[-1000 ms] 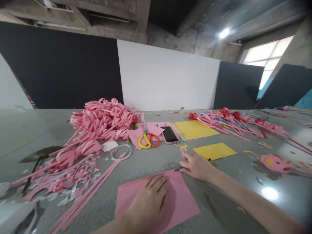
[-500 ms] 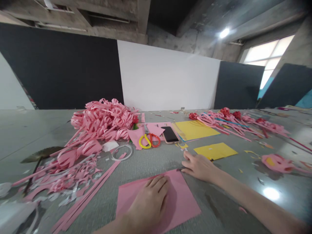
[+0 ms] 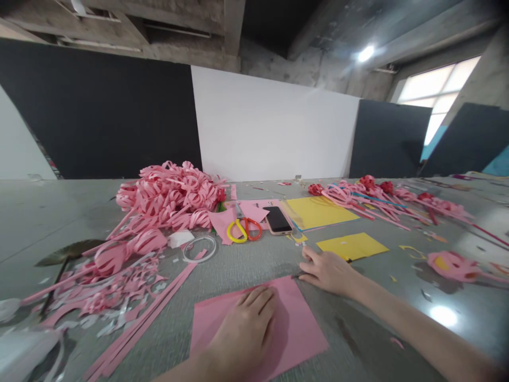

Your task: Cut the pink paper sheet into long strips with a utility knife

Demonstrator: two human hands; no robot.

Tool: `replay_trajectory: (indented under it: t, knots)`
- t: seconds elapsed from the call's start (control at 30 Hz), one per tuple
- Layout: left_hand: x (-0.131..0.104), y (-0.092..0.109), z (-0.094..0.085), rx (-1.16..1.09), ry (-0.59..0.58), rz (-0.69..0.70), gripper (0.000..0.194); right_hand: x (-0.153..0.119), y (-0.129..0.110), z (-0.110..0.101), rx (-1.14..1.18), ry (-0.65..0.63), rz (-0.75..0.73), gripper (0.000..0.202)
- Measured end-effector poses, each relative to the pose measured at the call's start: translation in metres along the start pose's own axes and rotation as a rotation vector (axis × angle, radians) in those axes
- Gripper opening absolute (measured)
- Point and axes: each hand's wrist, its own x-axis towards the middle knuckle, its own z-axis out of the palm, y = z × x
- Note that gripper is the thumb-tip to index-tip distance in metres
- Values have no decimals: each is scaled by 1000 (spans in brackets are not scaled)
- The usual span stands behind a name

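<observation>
A sheet of pink paper (image 3: 302, 323) lies on the grey tabletop in front of me, a narrow strip along its far edge looking darker. My left hand (image 3: 248, 323) rests flat on it, fingers stretched forward and pressing it down. Just off the sheet's far right corner is my right hand (image 3: 328, 270), its fingers bent and drawn together. A small dark tip pokes out between those fingers and the paper's corner; what it belongs to is hidden. Beyond the hands lie scissors (image 3: 237, 232) with yellow and red handles, and a phone (image 3: 279, 220).
A heap of pink paper flowers (image 3: 170, 193) stands at the back left, with pink scraps (image 3: 115, 286) and long pink strips (image 3: 147, 313) before it. A roll of clear tape (image 3: 199, 249) lies near. Yellow sheets (image 3: 352, 246) and more paper flowers (image 3: 453, 265) are on the right.
Almost nothing differs. My right hand has shifted very slightly to the right at the sheet's corner; my left hand stays on the paper.
</observation>
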Motion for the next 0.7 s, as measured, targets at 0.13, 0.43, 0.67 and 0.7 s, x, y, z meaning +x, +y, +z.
replay_trajectory:
  t: [0.13,0.43,0.67,0.7]
  knots:
    - [-1,-2,3,-11,47,5,39,0,2,0,5,3,-8,30]
    - [1,2,-2,-11,3,-12,35,-3,12,-6,17,-49,38,28]
    - [9,-4,-13,-167,89,-81,40,10,13,-12,324,16,243,30]
    - [13,-6,-14,-179,108,-89,40,13,12,-16,435,36,293,31]
